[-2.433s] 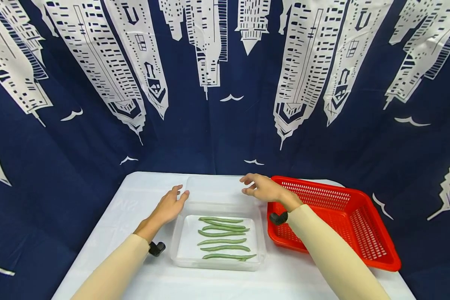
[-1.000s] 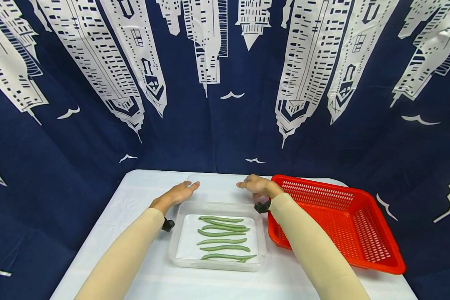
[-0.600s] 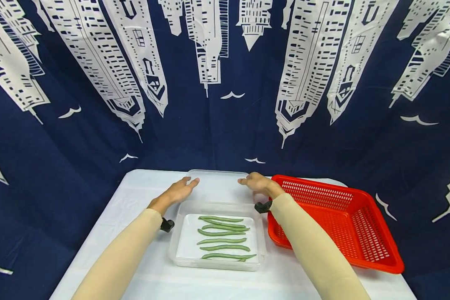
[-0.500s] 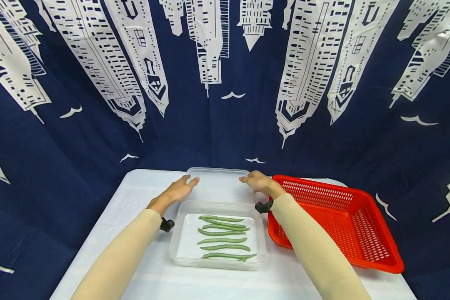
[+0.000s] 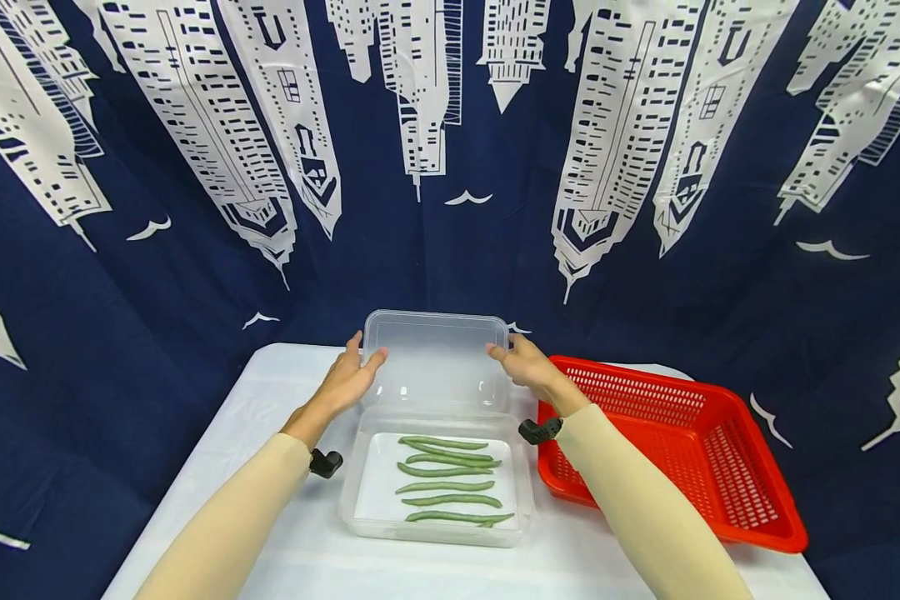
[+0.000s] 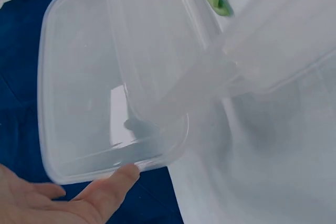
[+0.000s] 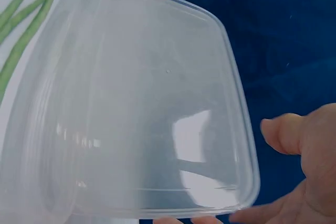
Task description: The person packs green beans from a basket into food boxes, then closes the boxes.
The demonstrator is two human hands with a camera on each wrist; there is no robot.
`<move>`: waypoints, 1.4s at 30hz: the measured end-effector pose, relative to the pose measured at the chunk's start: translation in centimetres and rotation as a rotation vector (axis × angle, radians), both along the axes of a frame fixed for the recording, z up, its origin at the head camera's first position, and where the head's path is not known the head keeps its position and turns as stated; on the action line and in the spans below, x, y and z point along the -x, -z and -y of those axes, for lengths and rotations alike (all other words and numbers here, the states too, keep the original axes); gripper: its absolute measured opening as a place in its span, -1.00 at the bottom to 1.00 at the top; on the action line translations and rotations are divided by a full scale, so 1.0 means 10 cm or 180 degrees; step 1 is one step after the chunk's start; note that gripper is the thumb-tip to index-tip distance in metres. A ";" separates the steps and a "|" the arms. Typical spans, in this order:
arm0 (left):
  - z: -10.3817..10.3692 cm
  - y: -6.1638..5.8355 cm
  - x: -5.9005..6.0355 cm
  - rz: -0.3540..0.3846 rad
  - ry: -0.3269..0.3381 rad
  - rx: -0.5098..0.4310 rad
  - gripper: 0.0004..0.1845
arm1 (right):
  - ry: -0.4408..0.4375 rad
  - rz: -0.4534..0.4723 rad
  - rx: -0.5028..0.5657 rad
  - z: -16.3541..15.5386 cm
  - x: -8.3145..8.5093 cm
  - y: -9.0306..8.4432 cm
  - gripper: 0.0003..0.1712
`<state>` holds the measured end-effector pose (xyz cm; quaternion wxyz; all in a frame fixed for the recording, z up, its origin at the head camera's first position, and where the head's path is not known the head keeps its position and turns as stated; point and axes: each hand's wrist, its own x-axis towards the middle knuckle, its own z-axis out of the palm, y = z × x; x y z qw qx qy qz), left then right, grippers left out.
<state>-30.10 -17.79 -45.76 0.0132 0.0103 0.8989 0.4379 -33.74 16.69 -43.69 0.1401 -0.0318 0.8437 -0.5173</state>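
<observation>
Hands hold 1 clear lid (image 5: 435, 358) tilted above the far edge of 1 clear container (image 5: 521, 487): left hand (image 5: 345, 385) and right hand (image 5: 523, 368) press its 2 short sides with near-straight fingers. Only the head view shows 6 green beans (image 5: 446, 486) and 1 red basket (image 5: 720, 450) on the white table (image 5: 247, 417). Wrist views show thumbs on the lid's rim.

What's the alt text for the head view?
Two hands, left hand and right hand, hold a clear plastic lid by its sides above a clear container of green beans. A red basket sits to the right on the white table.
</observation>
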 end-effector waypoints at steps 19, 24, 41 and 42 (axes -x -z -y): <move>0.06 -0.19 -0.60 -0.0455 -0.0257 -0.0886 -0.19 | 0.0204 -0.0454 0.0572 -0.02 -0.75 -0.32 -0.06; 0.11 -0.20 -0.76 -0.0452 -0.0248 -0.0873 -0.24 | 0.0307 -0.0489 0.0680 -0.06 -0.96 -0.29 -0.07; 0.27 0.13 -1.14 -0.0411 -0.0131 -0.1115 -0.46 | 0.0391 -0.0600 -0.0102 -0.27 -1.57 -0.10 -0.37; 0.28 0.16 -1.16 -0.0397 -0.0105 -0.1134 -0.47 | 0.0383 -0.0621 -0.0170 -0.28 -1.60 -0.08 -0.38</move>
